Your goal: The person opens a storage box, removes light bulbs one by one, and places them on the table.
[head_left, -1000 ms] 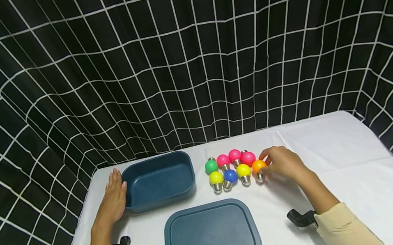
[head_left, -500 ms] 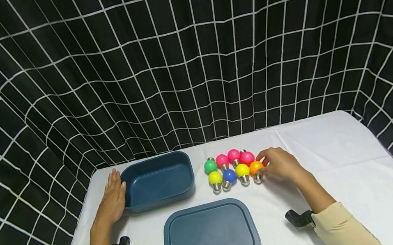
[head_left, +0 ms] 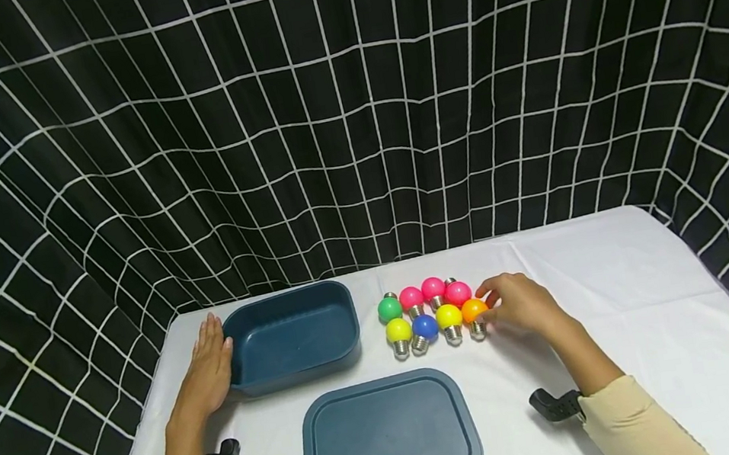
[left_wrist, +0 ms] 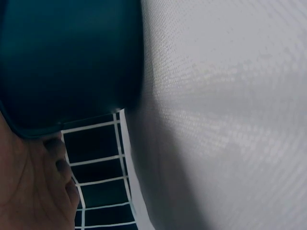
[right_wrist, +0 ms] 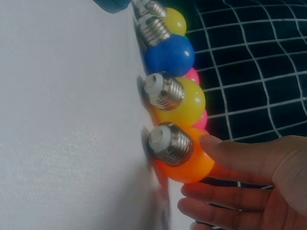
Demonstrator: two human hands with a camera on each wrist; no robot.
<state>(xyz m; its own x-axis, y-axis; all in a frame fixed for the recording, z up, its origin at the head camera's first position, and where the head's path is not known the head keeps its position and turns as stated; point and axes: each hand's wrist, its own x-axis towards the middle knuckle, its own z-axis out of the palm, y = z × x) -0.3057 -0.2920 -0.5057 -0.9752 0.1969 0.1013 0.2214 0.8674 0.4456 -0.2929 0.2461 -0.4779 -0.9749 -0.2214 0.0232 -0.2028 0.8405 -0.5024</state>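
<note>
My right hand [head_left: 519, 301] holds an orange light bulb [head_left: 475, 311] at the right end of the front row, thumb on its near side and fingers round the far side. In the right wrist view the thumb lies on the orange globe [right_wrist: 192, 167], and the bulb's metal screw base faces the camera. Left of it lie a yellow bulb [head_left: 448, 317], a blue bulb [head_left: 424, 326] and another yellow bulb [head_left: 398, 331]. Behind are a green bulb [head_left: 389, 309] and three pink bulbs [head_left: 432, 288]. My left hand [head_left: 206, 367], fingers straight, rests against the left wall of a dark blue box [head_left: 297, 377].
A flat blue-grey lid [head_left: 391, 439] lies on the white tablecloth [head_left: 650, 297] in front of the box and bulbs. The box has no lid on it. A black curtain with a white grid [head_left: 352, 137] hangs behind the table and along both sides.
My right hand has shifted slightly left with the orange bulb, which now sits right beside the yellow one. My left hand stays against the box.
</note>
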